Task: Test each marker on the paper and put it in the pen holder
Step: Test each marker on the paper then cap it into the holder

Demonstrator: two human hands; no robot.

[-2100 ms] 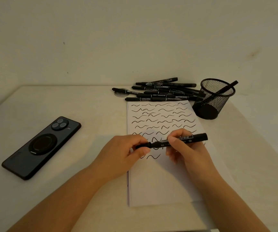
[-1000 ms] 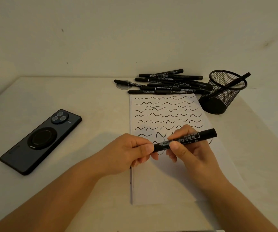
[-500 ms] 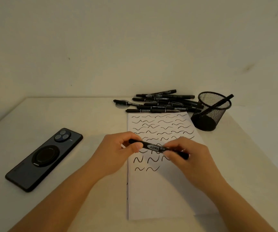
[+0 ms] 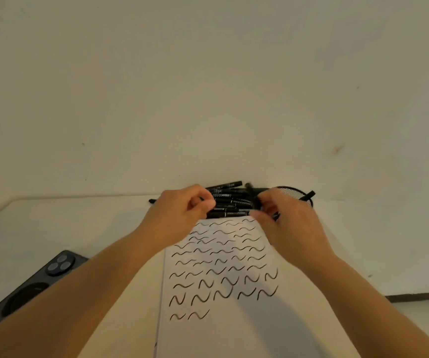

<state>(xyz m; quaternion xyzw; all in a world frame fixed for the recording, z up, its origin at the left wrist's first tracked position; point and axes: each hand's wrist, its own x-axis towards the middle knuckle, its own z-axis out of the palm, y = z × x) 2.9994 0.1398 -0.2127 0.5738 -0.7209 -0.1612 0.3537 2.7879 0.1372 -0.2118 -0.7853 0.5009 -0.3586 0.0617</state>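
My right hand [image 4: 288,223] grips a black marker [image 4: 252,195] at the far end of the paper, just left of the black mesh pen holder [image 4: 289,189], most of which it hides. One marker [image 4: 309,195] sticks out of the holder's right side. My left hand [image 4: 179,213] is at the left ends of the pile of black markers [image 4: 231,200], fingers curled, with a dark marker end showing between thumb and fingers. The white paper [image 4: 234,332] lies beneath my forearms, covered with rows of black wavy test strokes.
A dark phone [image 4: 40,285] lies face down at the left, partly under my left forearm. The pale wall rises right behind the markers and holder. The table's right edge runs close past the holder.
Both hands have moved from the middle of the paper to its far end. The left hand has let go of the marker and reached the pile; the right carried the marker toward the holder. The view tilted up.
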